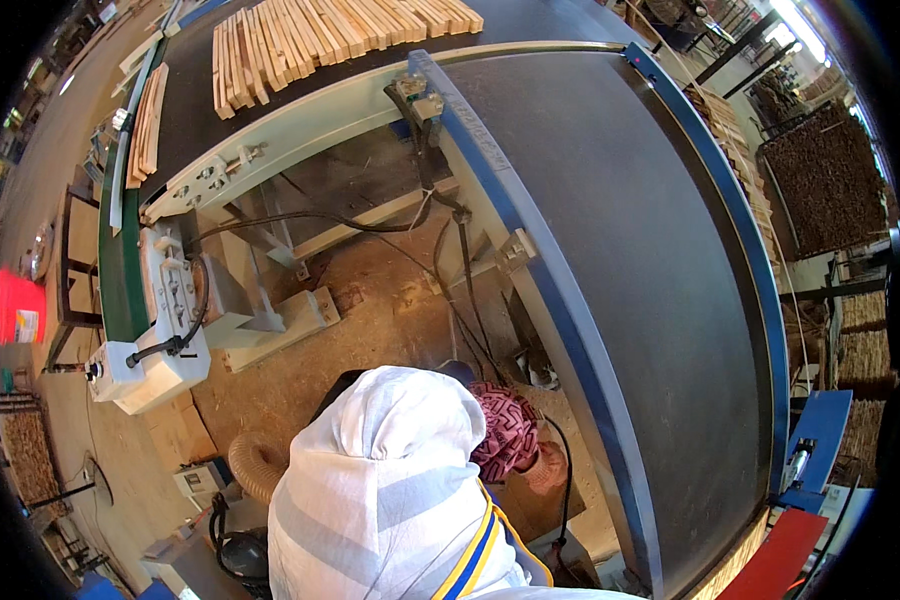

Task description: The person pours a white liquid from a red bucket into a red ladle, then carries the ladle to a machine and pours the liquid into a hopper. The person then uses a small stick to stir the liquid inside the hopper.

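Neither my left hand nor my right hand shows, so what they hold or touch is hidden. White cloth (380, 480) with a yellow and blue band (475, 545) fills the lower middle. Beside it bulges a pink and dark patterned cloth (505, 430). Beyond a pale machine frame (300, 120), many wooden strips (320, 40) lie side by side on a dark conveyor belt (530, 18). A few more strips (147, 125) lie along its left edge. To the right runs a wide dark belt (630, 220) with blue side rails (530, 230).
Black cables (350, 222) hang across the frame's opening above a dusty floor (370, 285). A white motor housing (160, 370) juts out at left, near a ribbed hose (258, 465). A red bucket (18, 308) stands far left. Stacked wood (825, 180) is at the right.
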`<control>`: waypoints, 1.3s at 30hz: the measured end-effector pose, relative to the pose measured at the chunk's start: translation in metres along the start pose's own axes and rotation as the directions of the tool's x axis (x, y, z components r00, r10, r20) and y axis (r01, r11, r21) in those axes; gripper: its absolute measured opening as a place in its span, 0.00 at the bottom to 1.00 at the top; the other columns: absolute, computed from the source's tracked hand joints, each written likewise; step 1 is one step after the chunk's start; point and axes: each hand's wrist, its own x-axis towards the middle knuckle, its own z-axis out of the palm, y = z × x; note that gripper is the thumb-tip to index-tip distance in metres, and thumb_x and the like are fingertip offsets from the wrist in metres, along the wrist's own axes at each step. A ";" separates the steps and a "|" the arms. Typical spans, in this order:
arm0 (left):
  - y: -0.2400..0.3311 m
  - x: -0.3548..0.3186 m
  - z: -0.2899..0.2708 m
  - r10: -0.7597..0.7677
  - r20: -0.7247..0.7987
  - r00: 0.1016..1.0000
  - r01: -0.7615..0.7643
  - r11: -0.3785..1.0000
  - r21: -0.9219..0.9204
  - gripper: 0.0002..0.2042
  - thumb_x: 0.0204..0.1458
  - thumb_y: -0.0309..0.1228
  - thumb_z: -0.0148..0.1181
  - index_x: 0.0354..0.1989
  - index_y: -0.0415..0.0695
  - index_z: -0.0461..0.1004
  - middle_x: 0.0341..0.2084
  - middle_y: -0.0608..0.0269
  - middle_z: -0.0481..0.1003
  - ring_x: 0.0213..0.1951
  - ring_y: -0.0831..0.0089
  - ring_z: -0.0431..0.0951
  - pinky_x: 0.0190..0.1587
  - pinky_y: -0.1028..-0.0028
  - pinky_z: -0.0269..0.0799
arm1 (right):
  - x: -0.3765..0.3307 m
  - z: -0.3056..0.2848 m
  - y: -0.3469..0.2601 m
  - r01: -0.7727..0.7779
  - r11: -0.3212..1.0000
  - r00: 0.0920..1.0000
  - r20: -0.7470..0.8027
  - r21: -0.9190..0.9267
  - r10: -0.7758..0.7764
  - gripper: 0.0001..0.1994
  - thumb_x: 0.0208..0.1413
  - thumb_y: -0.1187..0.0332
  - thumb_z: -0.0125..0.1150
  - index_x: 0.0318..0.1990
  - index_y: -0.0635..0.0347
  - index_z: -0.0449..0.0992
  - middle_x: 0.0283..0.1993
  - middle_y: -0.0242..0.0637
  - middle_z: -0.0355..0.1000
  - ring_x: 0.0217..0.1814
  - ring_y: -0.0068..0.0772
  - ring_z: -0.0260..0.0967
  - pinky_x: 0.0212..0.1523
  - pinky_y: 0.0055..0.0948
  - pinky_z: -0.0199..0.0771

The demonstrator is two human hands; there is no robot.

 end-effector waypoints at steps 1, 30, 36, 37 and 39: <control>0.001 0.000 0.003 0.032 -0.054 0.998 -0.031 0.999 0.016 0.09 0.46 0.37 0.59 0.23 0.46 0.79 0.23 0.59 0.77 0.26 0.61 0.76 0.31 0.60 0.74 | -0.001 -0.008 0.006 -0.010 1.000 1.000 -0.017 -0.007 0.010 0.37 0.50 0.35 0.54 0.42 0.68 0.78 0.41 0.49 0.78 0.43 0.44 0.77 0.42 0.42 0.75; 0.109 -0.017 -0.150 -0.018 0.817 0.577 -0.012 0.999 0.030 0.19 0.54 0.50 0.51 0.47 0.55 0.76 0.52 0.65 0.73 0.55 0.60 0.71 0.57 0.58 0.66 | -0.007 -0.364 0.163 -0.757 0.626 0.302 -0.749 0.188 0.589 0.39 0.48 0.36 0.56 0.46 0.71 0.77 0.44 0.51 0.77 0.43 0.47 0.77 0.44 0.44 0.74; 0.116 -0.002 -0.148 0.005 0.853 0.521 -0.023 1.000 0.008 0.19 0.55 0.50 0.50 0.48 0.56 0.77 0.53 0.66 0.72 0.54 0.61 0.72 0.56 0.61 0.68 | -0.007 -0.358 0.156 -0.784 0.606 0.325 -0.742 0.136 0.587 0.39 0.50 0.36 0.53 0.43 0.73 0.78 0.41 0.53 0.77 0.43 0.48 0.77 0.44 0.44 0.73; 0.115 -0.001 -0.147 0.024 0.856 0.516 -0.031 0.999 -0.009 0.19 0.55 0.50 0.50 0.48 0.56 0.77 0.53 0.66 0.72 0.54 0.61 0.72 0.55 0.61 0.69 | -0.006 -0.358 0.155 -0.784 0.606 0.329 -0.739 0.134 0.589 0.39 0.50 0.36 0.53 0.43 0.73 0.77 0.41 0.53 0.77 0.43 0.48 0.77 0.44 0.44 0.73; 0.116 0.001 -0.148 0.017 0.861 0.509 -0.035 0.999 0.001 0.19 0.55 0.50 0.49 0.47 0.56 0.77 0.53 0.65 0.72 0.53 0.61 0.73 0.54 0.62 0.70 | -0.006 -0.355 0.156 -0.777 0.613 0.333 -0.736 0.139 0.590 0.39 0.50 0.36 0.52 0.43 0.74 0.77 0.41 0.53 0.77 0.43 0.49 0.77 0.44 0.44 0.73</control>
